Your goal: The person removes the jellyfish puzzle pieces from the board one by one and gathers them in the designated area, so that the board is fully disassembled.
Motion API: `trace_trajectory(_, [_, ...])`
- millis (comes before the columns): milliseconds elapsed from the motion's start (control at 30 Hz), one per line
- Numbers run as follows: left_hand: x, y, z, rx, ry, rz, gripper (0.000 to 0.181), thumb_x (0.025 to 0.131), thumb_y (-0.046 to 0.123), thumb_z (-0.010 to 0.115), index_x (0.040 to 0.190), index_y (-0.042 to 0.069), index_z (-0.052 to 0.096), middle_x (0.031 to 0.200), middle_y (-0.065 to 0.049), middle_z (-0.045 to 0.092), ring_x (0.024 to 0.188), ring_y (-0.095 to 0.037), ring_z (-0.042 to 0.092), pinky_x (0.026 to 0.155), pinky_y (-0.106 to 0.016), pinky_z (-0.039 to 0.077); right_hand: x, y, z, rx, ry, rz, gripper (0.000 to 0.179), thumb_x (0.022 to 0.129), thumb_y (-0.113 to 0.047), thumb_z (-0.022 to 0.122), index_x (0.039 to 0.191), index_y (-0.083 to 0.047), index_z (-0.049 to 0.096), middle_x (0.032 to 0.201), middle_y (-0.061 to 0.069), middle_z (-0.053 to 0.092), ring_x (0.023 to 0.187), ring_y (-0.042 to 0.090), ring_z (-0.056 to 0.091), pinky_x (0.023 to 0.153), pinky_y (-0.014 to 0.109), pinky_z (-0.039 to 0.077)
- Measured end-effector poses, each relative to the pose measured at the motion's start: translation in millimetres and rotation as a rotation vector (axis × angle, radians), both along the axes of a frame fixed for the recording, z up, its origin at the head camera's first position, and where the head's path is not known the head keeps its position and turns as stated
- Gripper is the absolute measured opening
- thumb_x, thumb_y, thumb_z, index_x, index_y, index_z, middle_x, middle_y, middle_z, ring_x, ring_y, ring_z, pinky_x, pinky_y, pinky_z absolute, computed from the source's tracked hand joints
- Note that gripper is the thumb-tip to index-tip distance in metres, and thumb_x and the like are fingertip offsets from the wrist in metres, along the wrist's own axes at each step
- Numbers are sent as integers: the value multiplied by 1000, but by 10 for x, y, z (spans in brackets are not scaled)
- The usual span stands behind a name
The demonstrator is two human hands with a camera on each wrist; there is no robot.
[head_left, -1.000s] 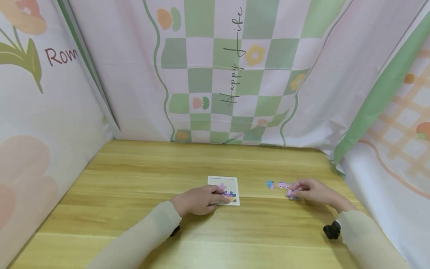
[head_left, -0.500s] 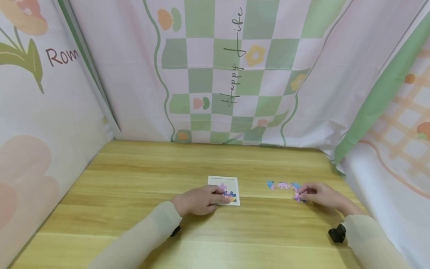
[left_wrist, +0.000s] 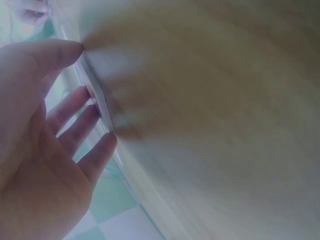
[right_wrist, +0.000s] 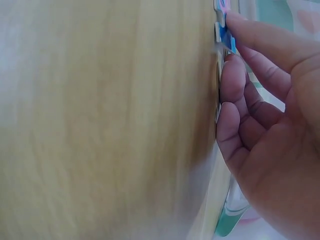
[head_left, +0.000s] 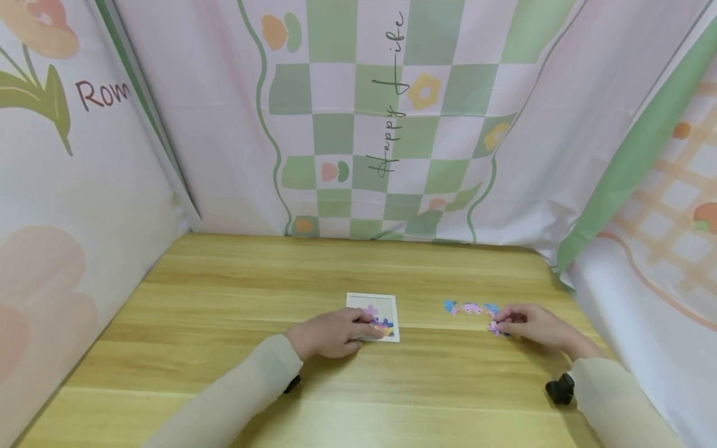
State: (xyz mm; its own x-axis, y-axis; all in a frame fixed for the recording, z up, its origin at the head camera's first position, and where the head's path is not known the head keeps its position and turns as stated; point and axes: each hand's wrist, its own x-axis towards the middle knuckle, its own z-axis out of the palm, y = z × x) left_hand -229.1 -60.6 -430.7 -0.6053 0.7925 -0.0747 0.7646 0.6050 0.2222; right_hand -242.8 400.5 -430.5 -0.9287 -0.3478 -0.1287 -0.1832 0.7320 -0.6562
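Where the table [head_left: 414, 392] lies closest to the person, two pale sleeves reach in, the left sleeve [head_left: 235, 389] and the right sleeve [head_left: 622, 401], with a small black device [head_left: 560, 390] just below the right wrist and a second black device [head_left: 292, 384] partly showing under the left one. Past the cuffs, the left hand [head_left: 330, 334] rests on a small white-bordered puzzle board [head_left: 388, 303], its fingers loosely spread; the left wrist view shows thumb and fingertips apart along the board's edge. Well apart from it, the right hand [head_left: 529, 325] pinches a pink-and-blue piece [head_left: 493, 327] between thumb and forefinger at the table surface, the other fingers bent in behind. The board lies flat, with fitted pieces [head_left: 386, 323] in pink, blue and yellow along its nearer part, some of them covered by the left hand, and a bare pale area beyond. To the right of the board, a little farther than the pinched piece, are a blue-and-pink piece [head_left: 450, 307], a pink piece [head_left: 472, 308] bearing what look like eyes, and a blue piece [head_left: 492, 308] just beside the right fingertips. At the table's far edge hangs a green-and-white checked cloth [head_left: 375, 134] reading "Happy Life" sideways.
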Motion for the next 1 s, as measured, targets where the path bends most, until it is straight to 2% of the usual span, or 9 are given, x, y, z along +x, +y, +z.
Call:
trace_trajectory(333, [-8, -8, -14, 3, 13, -9, 42, 105, 21, 52, 146, 33, 55, 154, -4, 44, 143, -21, 36, 115, -36, 34, -1, -14, 4, -12, 3, -4, 24, 96, -25, 70, 105, -4, 67, 91, 8, 62, 74, 12, 52, 62, 25, 47])
trace_trajectory(600, [0, -11, -24, 31, 31, -34, 41, 104, 20, 54, 144, 30, 57, 150, -6, 47, 138, -23, 43, 112, -36, 38, -1, -49, 51, 12, -17, -22, 27, 97, -29, 69, 108, -5, 66, 95, 7, 63, 81, 18, 54, 65, 28, 48])
trace_trajectory(767, [1, -19, -29, 59, 40, -57, 40, 104, 18, 54, 143, 26, 59, 149, -8, 47, 136, -24, 45, 111, -35, 39, -25, -101, 104, -14, 11, 20, 24, 98, -24, 67, 109, -3, 65, 96, 7, 64, 86, 21, 57, 71, 29, 50])
trace_trajectory(1000, [-7, -30, -16, 82, 22, -68, 36, 103, 15, 55, 138, 20, 60, 152, -10, 45, 140, -23, 41, 113, -35, 37, -97, -276, 224, -39, 14, 53, 26, 99, -23, 65, 113, -1, 65, 102, 9, 61, 85, 23, 61, 69, 32, 54])
